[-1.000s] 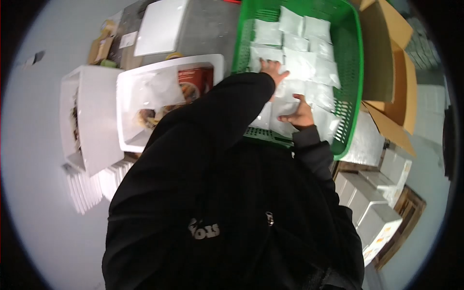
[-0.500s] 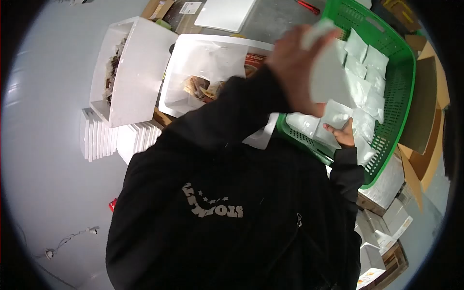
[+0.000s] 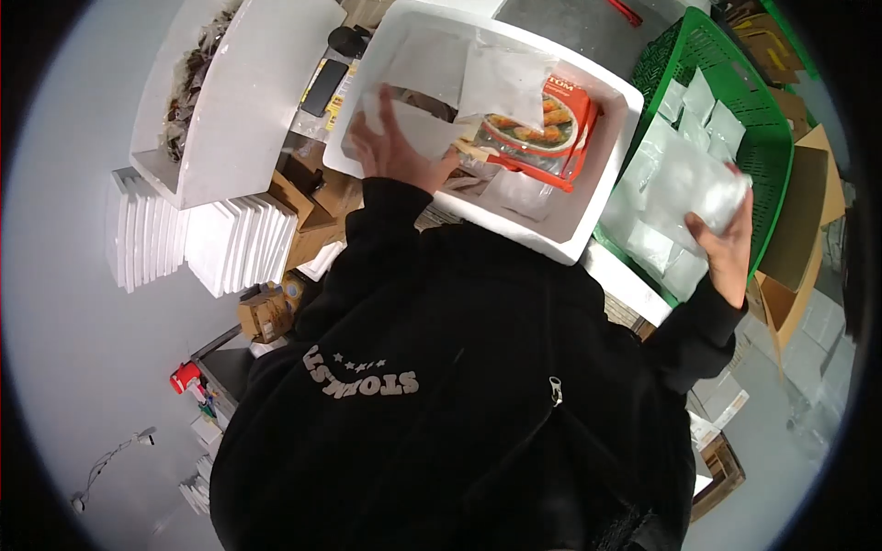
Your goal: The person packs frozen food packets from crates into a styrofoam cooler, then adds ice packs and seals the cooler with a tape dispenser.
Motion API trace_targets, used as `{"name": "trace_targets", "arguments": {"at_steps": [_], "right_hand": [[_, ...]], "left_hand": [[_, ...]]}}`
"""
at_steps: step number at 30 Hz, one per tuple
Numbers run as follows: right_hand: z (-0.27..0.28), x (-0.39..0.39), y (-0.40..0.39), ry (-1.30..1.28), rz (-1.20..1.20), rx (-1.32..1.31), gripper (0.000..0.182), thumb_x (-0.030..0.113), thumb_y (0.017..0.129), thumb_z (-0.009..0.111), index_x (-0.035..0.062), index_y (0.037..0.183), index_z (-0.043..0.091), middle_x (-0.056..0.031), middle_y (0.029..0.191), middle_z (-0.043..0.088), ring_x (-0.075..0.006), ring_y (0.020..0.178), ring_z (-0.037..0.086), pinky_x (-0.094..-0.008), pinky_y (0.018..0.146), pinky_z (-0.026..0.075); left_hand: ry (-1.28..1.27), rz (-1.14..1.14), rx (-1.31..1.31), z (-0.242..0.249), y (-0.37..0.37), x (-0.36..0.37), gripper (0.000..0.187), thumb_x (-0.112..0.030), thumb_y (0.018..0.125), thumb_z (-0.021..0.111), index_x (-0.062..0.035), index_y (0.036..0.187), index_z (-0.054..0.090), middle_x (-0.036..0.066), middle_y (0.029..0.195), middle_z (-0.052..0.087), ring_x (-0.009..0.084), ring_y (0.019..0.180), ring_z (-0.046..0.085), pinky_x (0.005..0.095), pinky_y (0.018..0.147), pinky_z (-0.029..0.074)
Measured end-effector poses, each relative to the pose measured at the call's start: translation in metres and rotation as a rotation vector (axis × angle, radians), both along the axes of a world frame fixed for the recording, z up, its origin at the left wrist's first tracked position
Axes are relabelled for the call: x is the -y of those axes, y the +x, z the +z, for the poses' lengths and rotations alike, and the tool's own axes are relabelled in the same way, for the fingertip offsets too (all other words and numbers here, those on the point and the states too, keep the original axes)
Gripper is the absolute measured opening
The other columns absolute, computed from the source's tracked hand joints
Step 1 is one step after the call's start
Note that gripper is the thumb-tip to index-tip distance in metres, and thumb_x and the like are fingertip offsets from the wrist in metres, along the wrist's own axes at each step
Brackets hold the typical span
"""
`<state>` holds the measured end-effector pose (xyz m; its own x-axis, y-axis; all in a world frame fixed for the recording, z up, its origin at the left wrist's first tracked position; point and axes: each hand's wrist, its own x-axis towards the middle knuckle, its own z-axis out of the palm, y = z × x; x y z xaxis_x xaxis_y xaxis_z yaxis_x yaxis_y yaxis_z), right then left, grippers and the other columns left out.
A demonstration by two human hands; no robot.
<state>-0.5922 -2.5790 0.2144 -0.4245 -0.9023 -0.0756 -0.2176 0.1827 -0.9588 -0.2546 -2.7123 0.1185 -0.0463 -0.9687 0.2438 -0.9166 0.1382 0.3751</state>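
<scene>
My left hand (image 3: pixel 395 151) is inside the white foam box (image 3: pixel 611 138), its thumb and fingers spread round a white packet (image 3: pixel 427 131). Beside it in the box lie a red food bag with a picture of rolls (image 3: pixel 542 124), another white packet (image 3: pixel 505 83) and some brownish items, partly covered. Over the green basket (image 3: pixel 776 138), my right hand (image 3: pixel 726 248) grips a clear-white packet (image 3: pixel 691 188) by its right side. Several similar packets (image 3: pixel 721 127) lie in the basket below.
A tilted foam box (image 3: pixel 262 101) with dark contents stands at the left, above stacked white lids (image 3: pixel 239 239). A phone (image 3: pixel 324 87) lies between the boxes. An open cardboard box (image 3: pixel 799 248) is right of the basket.
My left hand has moved left from above the basket into the foam box with its packet. My right hand has moved right and lifted a packet. The view has shifted.
</scene>
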Motion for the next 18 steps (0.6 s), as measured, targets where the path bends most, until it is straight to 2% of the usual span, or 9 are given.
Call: {"name": "trace_targets", "arguments": {"at_steps": [1, 3, 6, 8, 10, 12, 14, 16, 18], "right_hand": [[0.009, 0.013, 0.016, 0.009, 0.133, -0.018, 0.079, 0.002, 0.059, 0.072, 0.0012, 0.130, 0.036, -0.0134, 0.121, 0.048, -0.0214, 0.109, 0.050, -0.0322, 0.095, 0.039], [0.012, 0.038, 0.049, -0.025, 0.371, 0.006, 0.083, 0.004, 0.057, 0.073, 0.0006, 0.130, 0.036, -0.0142, 0.121, 0.047, -0.0221, 0.112, 0.047, -0.0331, 0.098, 0.036], [-0.018, 0.068, 0.086, 0.043, 0.647, -0.104, 0.085, 0.010, 0.055, 0.075, -0.0033, 0.129, 0.035, -0.0181, 0.121, 0.047, -0.0272, 0.116, 0.044, -0.0324, 0.102, 0.033], [-0.026, 0.089, 0.110, 0.118, 0.794, -0.354, 0.086, 0.013, 0.055, 0.076, -0.0057, 0.128, 0.033, -0.0230, 0.118, 0.048, -0.0319, 0.113, 0.048, -0.0327, 0.099, 0.036], [-0.028, 0.111, 0.128, 0.141, 0.997, -0.388, 0.085, 0.011, 0.053, 0.075, -0.0024, 0.127, 0.034, -0.0278, 0.106, 0.054, -0.0362, 0.102, 0.054, -0.0372, 0.088, 0.043], [-0.036, 0.126, 0.145, 0.303, 1.064, -0.529, 0.089, 0.010, 0.054, 0.074, 0.0025, 0.131, 0.030, -0.0239, 0.104, 0.055, -0.0353, 0.096, 0.056, -0.0362, 0.086, 0.044], [-0.056, 0.131, 0.158, 0.172, 1.094, -0.463, 0.090, 0.013, 0.051, 0.079, 0.0057, 0.129, 0.034, -0.0242, 0.108, 0.054, -0.0359, 0.102, 0.054, -0.0374, 0.086, 0.043], [-0.050, 0.117, 0.180, 0.368, 0.777, -1.244, 0.088, 0.012, 0.055, 0.079, 0.0105, 0.131, 0.034, -0.0186, 0.115, 0.049, -0.0335, 0.107, 0.051, -0.0398, 0.089, 0.041], [-0.035, 0.103, 0.176, 0.228, 0.649, -1.153, 0.084, 0.011, 0.057, 0.078, 0.0117, 0.130, 0.036, -0.0168, 0.117, 0.047, -0.0336, 0.108, 0.049, -0.0406, 0.090, 0.040]], "left_hand": [[0.004, -0.002, -0.012, -0.003, 0.005, 0.001, 0.108, -0.034, 0.053, 0.081, -0.0113, 0.139, 0.020, 0.032, 0.124, 0.026, 0.0465, 0.113, 0.032, 0.0527, 0.093, 0.033], [-0.035, -0.079, 0.185, -0.008, 0.016, 0.006, 0.090, -0.036, 0.058, 0.078, -0.0131, 0.133, 0.033, 0.030, 0.128, 0.024, 0.0464, 0.115, 0.031, 0.0538, 0.092, 0.032], [0.065, -0.186, 0.128, 0.003, 0.031, 0.011, 0.079, -0.042, 0.066, 0.075, -0.0136, 0.130, 0.039, 0.027, 0.127, 0.026, 0.0445, 0.118, 0.030, 0.0557, 0.094, 0.030], [-0.032, -0.233, 0.096, 0.015, 0.037, 0.014, 0.072, -0.039, 0.067, 0.074, -0.0136, 0.127, 0.042, 0.024, 0.127, 0.028, 0.0436, 0.116, 0.033, 0.0554, 0.093, 0.031], [-0.129, -0.284, 0.066, 0.017, 0.044, 0.020, 0.065, -0.036, 0.069, 0.073, -0.0137, 0.124, 0.045, 0.022, 0.128, 0.030, 0.0426, 0.114, 0.035, 0.0551, 0.091, 0.031], [-0.202, -0.341, -0.038, 0.014, 0.049, 0.030, 0.056, -0.034, 0.073, 0.071, -0.0130, 0.120, 0.049, 0.018, 0.127, 0.033, 0.0405, 0.114, 0.036, 0.0534, 0.091, 0.032], [-0.216, -0.364, -0.083, 0.016, 0.049, 0.034, 0.053, -0.032, 0.073, 0.071, -0.0127, 0.118, 0.051, 0.018, 0.126, 0.034, 0.0396, 0.114, 0.036, 0.0523, 0.092, 0.032], [-0.221, -0.383, -0.129, 0.015, 0.049, 0.033, 0.050, -0.031, 0.074, 0.071, -0.0124, 0.117, 0.053, 0.018, 0.125, 0.036, 0.0388, 0.114, 0.037, 0.0513, 0.092, 0.032], [-0.232, -0.441, -0.175, 0.013, 0.046, 0.030, 0.045, -0.028, 0.075, 0.070, -0.0120, 0.115, 0.055, 0.018, 0.122, 0.039, 0.0383, 0.113, 0.039, 0.0503, 0.092, 0.032]]}}
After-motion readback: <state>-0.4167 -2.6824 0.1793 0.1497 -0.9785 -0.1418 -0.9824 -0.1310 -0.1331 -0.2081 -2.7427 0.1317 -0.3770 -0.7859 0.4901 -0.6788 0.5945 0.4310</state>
